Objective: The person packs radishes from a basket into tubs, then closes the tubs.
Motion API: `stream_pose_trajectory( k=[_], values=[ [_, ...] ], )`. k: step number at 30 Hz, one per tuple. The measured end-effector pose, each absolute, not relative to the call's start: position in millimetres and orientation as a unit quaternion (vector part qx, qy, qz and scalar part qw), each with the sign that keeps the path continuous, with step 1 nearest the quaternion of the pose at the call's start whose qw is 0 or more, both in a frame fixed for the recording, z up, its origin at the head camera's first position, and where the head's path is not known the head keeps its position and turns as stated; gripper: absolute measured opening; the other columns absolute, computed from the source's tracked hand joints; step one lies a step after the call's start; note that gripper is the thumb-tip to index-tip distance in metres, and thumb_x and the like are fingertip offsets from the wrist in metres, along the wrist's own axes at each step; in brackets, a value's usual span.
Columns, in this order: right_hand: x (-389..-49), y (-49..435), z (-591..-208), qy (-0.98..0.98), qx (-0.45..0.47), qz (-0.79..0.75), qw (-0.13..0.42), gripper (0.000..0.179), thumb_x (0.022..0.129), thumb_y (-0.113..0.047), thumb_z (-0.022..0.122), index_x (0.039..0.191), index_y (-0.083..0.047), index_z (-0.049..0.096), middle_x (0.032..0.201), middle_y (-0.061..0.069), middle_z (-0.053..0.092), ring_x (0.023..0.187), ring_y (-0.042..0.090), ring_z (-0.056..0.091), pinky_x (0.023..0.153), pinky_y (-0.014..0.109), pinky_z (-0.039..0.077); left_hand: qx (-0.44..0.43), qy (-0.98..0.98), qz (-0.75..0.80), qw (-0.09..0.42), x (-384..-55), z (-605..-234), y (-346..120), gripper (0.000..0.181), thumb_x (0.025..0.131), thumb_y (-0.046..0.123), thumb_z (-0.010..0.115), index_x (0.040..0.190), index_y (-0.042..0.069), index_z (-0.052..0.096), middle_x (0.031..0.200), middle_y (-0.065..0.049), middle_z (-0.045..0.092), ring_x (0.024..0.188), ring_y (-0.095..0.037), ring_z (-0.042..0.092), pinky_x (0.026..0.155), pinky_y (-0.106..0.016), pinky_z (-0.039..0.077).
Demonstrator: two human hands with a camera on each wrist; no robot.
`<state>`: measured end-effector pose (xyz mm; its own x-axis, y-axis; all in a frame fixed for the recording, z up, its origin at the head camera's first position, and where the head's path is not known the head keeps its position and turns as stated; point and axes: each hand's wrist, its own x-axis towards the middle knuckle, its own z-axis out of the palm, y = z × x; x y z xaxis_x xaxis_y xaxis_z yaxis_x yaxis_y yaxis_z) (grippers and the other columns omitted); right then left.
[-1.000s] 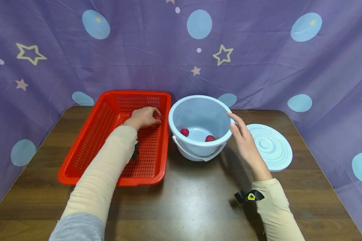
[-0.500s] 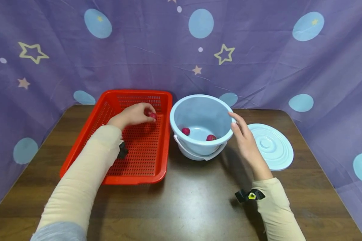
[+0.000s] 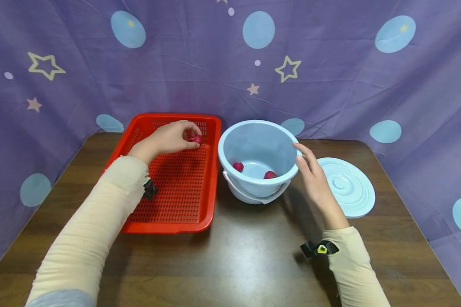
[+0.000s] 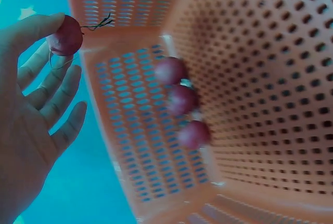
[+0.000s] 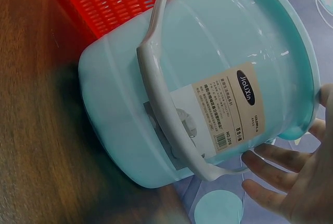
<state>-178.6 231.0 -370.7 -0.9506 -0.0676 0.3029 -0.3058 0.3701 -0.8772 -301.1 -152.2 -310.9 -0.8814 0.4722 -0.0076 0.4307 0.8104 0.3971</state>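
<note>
My left hand (image 3: 173,137) pinches a red radish (image 4: 66,36) between thumb and fingers, above the far right part of the red basket (image 3: 211,192). A thin root trails from the radish. Several more radishes (image 4: 182,99) lie in a row along the basket's wall in the left wrist view; in the head view the hand hides them. My right hand (image 3: 316,181) touches the right rim of the light-blue bucket (image 3: 259,194), its fingers fairly straight. Inside the bucket lie two radishes (image 3: 270,175), apart from each other.
To the right of the bucket a round light-blue lid (image 3: 355,187) lies flat on the brown wooden table (image 3: 238,260). The bucket's white handle (image 5: 161,94) hangs down its near side. A purple patterned curtain (image 3: 199,64) stands behind the table.
My left hand has lifted the radish up from the basket's floor, moving back and slightly left before rising rightward. The right hand stays at the bucket's rim.
</note>
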Motion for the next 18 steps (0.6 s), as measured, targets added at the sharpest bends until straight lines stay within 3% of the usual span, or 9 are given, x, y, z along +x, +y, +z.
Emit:
stream_pose_trajectory(
  k=[18],
  values=[
    [-179.5,231.8,-370.6,-0.821,0.111,0.551,0.102,0.046,0.107,-0.029,0.040,0.151,-0.015,0.040,0.148,0.017,0.044,0.132,0.030,0.042,0.110,0.052,0.028,0.304,0.939,0.161,-0.010,-269.0,-248.5,-115.9,0.032,0.090,0.042,0.069,0.117,0.025,0.066,0.107,0.003,0.058,0.088,-0.018,0.054,0.083,-0.041,0.043]
  ],
)
